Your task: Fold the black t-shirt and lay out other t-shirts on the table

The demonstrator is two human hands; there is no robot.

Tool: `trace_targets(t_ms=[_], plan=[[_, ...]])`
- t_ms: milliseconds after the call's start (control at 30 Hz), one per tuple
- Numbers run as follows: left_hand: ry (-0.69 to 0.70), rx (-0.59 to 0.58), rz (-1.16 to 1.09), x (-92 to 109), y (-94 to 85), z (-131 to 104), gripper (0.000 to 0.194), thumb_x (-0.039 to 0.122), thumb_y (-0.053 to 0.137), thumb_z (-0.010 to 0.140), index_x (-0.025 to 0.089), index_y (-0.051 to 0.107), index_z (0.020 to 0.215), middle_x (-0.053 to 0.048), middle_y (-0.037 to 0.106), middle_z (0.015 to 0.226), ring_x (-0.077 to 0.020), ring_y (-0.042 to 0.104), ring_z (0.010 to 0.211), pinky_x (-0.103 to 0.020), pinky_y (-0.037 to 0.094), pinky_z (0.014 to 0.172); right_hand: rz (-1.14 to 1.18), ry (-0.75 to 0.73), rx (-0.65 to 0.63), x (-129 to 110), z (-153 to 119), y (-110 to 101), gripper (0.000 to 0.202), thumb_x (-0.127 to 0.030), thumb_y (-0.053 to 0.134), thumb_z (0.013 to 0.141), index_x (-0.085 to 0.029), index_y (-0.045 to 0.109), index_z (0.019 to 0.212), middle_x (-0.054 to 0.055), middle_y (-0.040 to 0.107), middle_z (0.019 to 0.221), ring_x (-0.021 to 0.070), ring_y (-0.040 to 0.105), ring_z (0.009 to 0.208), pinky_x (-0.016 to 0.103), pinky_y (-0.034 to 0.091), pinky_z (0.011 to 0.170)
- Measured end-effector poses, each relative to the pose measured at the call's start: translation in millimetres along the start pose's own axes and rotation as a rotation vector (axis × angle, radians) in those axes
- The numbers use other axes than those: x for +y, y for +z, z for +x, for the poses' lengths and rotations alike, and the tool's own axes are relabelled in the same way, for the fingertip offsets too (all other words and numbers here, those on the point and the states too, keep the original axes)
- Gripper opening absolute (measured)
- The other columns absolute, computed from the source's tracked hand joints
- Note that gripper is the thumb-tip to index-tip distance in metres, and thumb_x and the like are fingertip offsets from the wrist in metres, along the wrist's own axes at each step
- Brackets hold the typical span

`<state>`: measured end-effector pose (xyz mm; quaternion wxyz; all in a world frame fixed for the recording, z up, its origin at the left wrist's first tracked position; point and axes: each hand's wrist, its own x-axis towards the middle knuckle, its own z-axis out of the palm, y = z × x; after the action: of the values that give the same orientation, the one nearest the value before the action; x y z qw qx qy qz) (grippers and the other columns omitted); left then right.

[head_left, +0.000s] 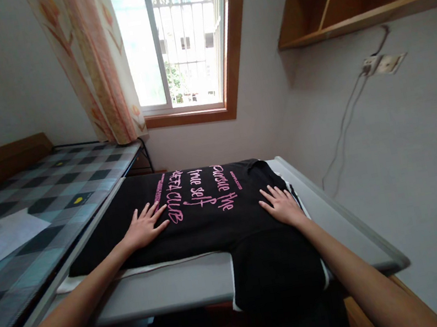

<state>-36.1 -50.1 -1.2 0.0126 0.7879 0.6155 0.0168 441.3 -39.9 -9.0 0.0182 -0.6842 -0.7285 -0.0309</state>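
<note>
A black T-shirt (209, 237) with pink lettering lies spread out on a pale table (168, 289), its neck toward the right. White edging shows beneath its near side, and one sleeve hangs over the table's front edge. My left hand (145, 227) rests flat on the shirt's lower body, fingers spread beside the lettering. Near the collar, my right hand (282, 206) also lies flat on the fabric with its fingers apart. Neither hand grasps anything.
On the left is a bed with a checked cover (77, 167) and white paper sheets (5, 241). Behind the table are a curtain (101, 66) and a window (185, 40). A wooden shelf (326, 6) and a socket with cables (372, 65) are on the right wall.
</note>
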Motion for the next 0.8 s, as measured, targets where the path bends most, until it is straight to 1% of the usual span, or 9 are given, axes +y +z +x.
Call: trace_targets(t_ms=[133, 233, 333, 433, 500, 567, 700, 800], plan=[[-0.005, 0.005, -0.021, 2, -2.4, -3, 0.067, 0.064, 0.032, 0.091, 0.033, 0.029, 0.15, -0.002, 0.022, 0.159, -0.0309, 0.016, 0.147, -0.057, 0.01, 0.116, 0.008, 0.005, 0.009, -1, -3, 0, 0.065, -0.061, 0.026, 0.094, -0.029, 0.035, 0.15, 0.005, 0.026, 0.158, 0.0256, 0.023, 0.145, 0.045, 0.018, 0.117], [0.003, 0.002, -0.06, 0, -5.6, -3, 0.062, 0.062, 0.026, 0.094, 0.034, 0.034, 0.149, -0.001, 0.024, 0.158, -0.03, 0.017, 0.147, -0.057, 0.012, 0.115, 0.029, -0.004, 0.012, 1, -2, -1, 0.065, -0.061, 0.025, 0.094, -0.029, 0.037, 0.149, 0.005, 0.029, 0.157, 0.0264, 0.025, 0.144, 0.046, 0.019, 0.116], [0.031, -0.002, -0.089, -11, -8.5, -1, 0.059, 0.059, 0.021, 0.096, 0.035, 0.037, 0.147, 0.0, 0.026, 0.158, -0.0288, 0.018, 0.147, -0.057, 0.015, 0.115, 0.068, -0.046, 0.023, 5, 0, -6, 0.064, -0.06, 0.026, 0.095, -0.025, 0.046, 0.144, 0.007, 0.033, 0.155, 0.0283, 0.027, 0.143, 0.047, 0.021, 0.116], [0.018, 0.026, -0.079, -30, -10.2, 2, 0.06, 0.059, 0.021, 0.095, 0.032, 0.039, 0.146, -0.002, 0.026, 0.158, -0.0294, 0.018, 0.146, -0.057, 0.017, 0.115, 0.099, -0.109, 0.082, 12, 5, -11, 0.063, -0.058, 0.028, 0.095, -0.021, 0.053, 0.139, 0.01, 0.031, 0.156, 0.0295, 0.025, 0.144, 0.046, 0.023, 0.115], [-0.02, 0.052, -0.073, -43, -10.2, 3, 0.062, 0.059, 0.022, 0.095, 0.03, 0.039, 0.147, -0.003, 0.026, 0.158, -0.0299, 0.018, 0.146, -0.058, 0.017, 0.115, 0.107, -0.139, 0.126, 17, 8, -12, 0.061, -0.056, 0.029, 0.095, -0.02, 0.051, 0.14, 0.009, 0.029, 0.157, 0.0293, 0.024, 0.144, 0.047, 0.024, 0.115], [-0.065, 0.054, -0.081, -52, -8.8, 3, 0.063, 0.059, 0.022, 0.095, 0.028, 0.038, 0.147, -0.004, 0.026, 0.158, -0.0301, 0.019, 0.146, -0.057, 0.018, 0.114, 0.102, -0.153, 0.125, 20, 10, -9, 0.06, -0.053, 0.029, 0.096, -0.021, 0.048, 0.142, 0.009, 0.031, 0.156, 0.0285, 0.025, 0.144, 0.047, 0.024, 0.115], [-0.106, 0.033, -0.101, -61, -4.5, 2, 0.063, 0.057, 0.024, 0.094, 0.028, 0.036, 0.148, -0.004, 0.026, 0.158, -0.0304, 0.021, 0.146, -0.057, 0.019, 0.114, 0.084, -0.156, 0.077, 21, 12, 0, 0.058, -0.05, 0.032, 0.096, -0.02, 0.048, 0.142, 0.009, 0.039, 0.152, 0.0268, 0.032, 0.141, 0.047, 0.023, 0.116], [-0.108, 0.05, -0.113, -58, -3.4, 4, 0.062, 0.056, 0.028, 0.094, 0.025, 0.04, 0.147, -0.007, 0.028, 0.157, -0.0314, 0.02, 0.146, -0.058, 0.019, 0.114, 0.133, -0.153, 0.128, 21, 13, 5, 0.055, -0.049, 0.036, 0.094, -0.02, 0.053, 0.138, 0.01, 0.043, 0.149, 0.0274, 0.035, 0.14, 0.048, 0.024, 0.115]])
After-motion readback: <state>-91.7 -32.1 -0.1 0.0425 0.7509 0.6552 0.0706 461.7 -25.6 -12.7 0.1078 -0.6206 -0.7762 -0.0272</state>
